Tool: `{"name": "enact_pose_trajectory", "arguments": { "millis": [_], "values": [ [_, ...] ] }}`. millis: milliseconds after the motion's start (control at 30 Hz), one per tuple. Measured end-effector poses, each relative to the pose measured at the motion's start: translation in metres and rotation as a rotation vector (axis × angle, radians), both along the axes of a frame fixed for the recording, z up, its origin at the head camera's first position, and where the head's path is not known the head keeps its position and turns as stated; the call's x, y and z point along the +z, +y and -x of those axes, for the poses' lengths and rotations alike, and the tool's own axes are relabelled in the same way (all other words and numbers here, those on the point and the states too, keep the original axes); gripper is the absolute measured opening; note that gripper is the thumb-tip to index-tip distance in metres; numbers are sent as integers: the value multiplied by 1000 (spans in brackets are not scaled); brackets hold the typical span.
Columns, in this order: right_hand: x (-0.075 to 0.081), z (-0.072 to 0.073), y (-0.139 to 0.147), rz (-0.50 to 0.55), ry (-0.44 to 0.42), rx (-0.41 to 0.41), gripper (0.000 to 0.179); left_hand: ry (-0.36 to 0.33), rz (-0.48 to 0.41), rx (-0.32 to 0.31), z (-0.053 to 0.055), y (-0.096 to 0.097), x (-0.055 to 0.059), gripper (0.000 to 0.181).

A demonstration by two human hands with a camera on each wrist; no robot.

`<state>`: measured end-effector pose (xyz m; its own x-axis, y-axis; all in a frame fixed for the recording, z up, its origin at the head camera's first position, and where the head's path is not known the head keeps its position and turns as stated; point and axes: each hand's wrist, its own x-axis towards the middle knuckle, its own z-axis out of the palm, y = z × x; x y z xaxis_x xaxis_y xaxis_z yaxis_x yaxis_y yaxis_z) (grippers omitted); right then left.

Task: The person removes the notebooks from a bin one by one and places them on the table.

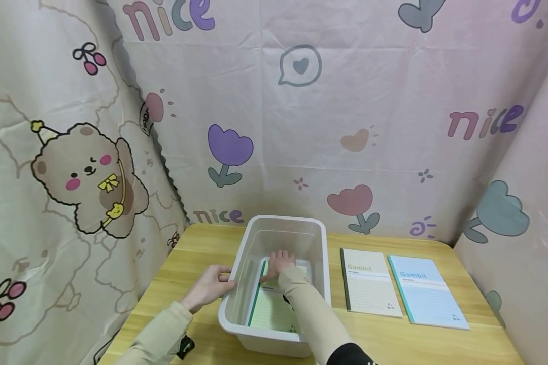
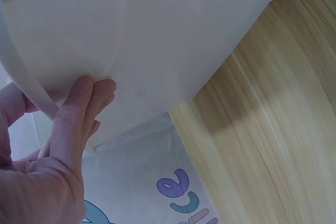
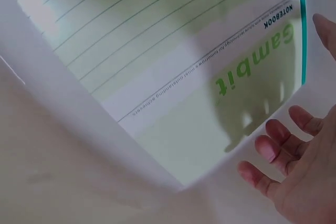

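A white plastic bin (image 1: 327,263) stands on the table, and a green Gambit notebook (image 1: 271,312) with a darker green spine strip lies flat on its floor. My left hand (image 1: 210,288) grips the bin's left rim; in the left wrist view its fingers (image 2: 73,124) lie along the outer wall with the thumb over the edge. Inside the bin, my right hand (image 1: 280,264) is over the notebook's far end. The right wrist view shows this hand's fingers (image 3: 283,148) spread and loosely bent beside the notebook's top edge, holding nothing, their shadow on the cover.
Right of the bin, a cream Gambit notebook (image 1: 370,289) with a dark spine and a blue Gambit notebook (image 1: 426,294) lie side by side on the wooden table (image 1: 201,243). A printed cloth (image 1: 265,126) hangs behind the table and along both sides.
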<state>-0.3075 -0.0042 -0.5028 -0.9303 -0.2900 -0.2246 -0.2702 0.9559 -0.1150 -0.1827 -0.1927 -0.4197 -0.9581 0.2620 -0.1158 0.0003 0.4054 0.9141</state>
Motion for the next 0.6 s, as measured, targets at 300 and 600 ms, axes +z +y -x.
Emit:
{"name": "enact_pose_trajectory", "arguments": {
  "millis": [300, 600],
  "values": [
    [-6, 0, -8, -70, -4, -14, 96, 2, -14, -1, -1, -1, 0, 50],
    [-10, 2, -12, -99, -6, -54, 109, -1, -17, -1, -1, -1, 0, 49]
  ]
}}
